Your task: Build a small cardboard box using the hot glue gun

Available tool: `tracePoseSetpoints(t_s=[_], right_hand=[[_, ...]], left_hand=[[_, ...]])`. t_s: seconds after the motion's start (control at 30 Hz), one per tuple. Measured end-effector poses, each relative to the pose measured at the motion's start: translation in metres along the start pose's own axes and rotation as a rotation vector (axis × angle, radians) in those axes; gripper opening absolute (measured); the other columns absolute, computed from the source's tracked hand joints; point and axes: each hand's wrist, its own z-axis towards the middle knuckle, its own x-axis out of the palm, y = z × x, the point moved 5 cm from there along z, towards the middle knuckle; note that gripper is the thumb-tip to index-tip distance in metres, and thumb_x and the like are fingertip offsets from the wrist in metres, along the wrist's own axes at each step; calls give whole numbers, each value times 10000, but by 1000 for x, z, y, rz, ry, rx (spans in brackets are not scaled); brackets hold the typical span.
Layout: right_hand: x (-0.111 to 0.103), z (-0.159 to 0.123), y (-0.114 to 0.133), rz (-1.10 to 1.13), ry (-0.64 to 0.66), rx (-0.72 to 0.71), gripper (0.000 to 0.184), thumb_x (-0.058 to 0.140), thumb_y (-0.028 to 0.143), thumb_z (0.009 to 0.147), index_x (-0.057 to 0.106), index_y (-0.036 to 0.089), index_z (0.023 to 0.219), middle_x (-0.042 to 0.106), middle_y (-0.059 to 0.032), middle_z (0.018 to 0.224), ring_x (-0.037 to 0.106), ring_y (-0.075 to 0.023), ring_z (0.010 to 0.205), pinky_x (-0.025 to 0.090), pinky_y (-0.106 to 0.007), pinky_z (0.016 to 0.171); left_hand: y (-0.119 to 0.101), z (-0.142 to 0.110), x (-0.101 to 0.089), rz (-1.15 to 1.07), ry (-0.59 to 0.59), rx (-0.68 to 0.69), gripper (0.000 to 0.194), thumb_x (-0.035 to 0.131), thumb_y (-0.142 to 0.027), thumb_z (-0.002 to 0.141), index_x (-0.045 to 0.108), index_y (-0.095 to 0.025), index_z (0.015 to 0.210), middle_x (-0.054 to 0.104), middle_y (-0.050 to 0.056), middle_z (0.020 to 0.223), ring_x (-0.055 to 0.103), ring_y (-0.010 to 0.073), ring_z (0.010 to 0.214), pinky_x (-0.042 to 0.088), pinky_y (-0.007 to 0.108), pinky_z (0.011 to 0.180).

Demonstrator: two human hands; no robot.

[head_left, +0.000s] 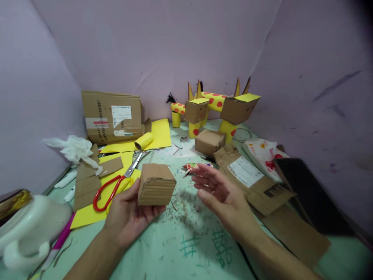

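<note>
A small brown cardboard box (pixel 157 184) rests on the palm of my left hand (pixel 128 216), its thumb against the box's left side and fingers beneath. To its right, my right hand (pixel 221 194) hovers above the table, fingers apart and slightly curled, holding nothing. Red-handled scissors (pixel 116 184) lie on yellow paper just left of the box. Behind, two giraffe-like cardboard animals stand, the smaller one (pixel 197 112) left of the larger one (pixel 239 109). Both have spotted yellow bodies and box heads. Another closed cardboard box (pixel 210 142) sits in front of them.
A large carton (pixel 113 117) stands at back left beside a yellow paper tube (pixel 143 141). A white mug (pixel 35 221) is at near left, crumpled white plastic (pixel 72 149) beyond it. Flattened cardboard (pixel 253 181) and a dark phone-like slab (pixel 309 194) lie on the right.
</note>
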Motion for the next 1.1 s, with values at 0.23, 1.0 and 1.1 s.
tracePoseSetpoints(t_s=[0.23,1.0,1.1], right_hand=[[16,-9,-3,-69,135,-2,463,768,242,677,669,291,1127,543,-77,1353,498,-278,1266,521,-418,913],[-10,2,17,-378,-109,-50,259,573,413,804,697,189,839,721,-71,861,665,-212,786,519,-308,659],[-33,11,18,-691,-246,21,277,611,417,770,657,183,912,714,-86,937,658,-247,850,484,-336,699]], left_hand=[[32,-8,12,-7,97,-190,330,423,-281,959,566,-57,1153,753,171,839,729,241,660,593,369,599],[15,-3,7,354,237,198,637,839,-249,595,630,-148,1188,710,123,1149,602,328,1145,505,365,934],[2,3,2,465,244,340,749,875,-172,504,613,-186,1206,656,105,1264,561,334,1207,491,372,965]])
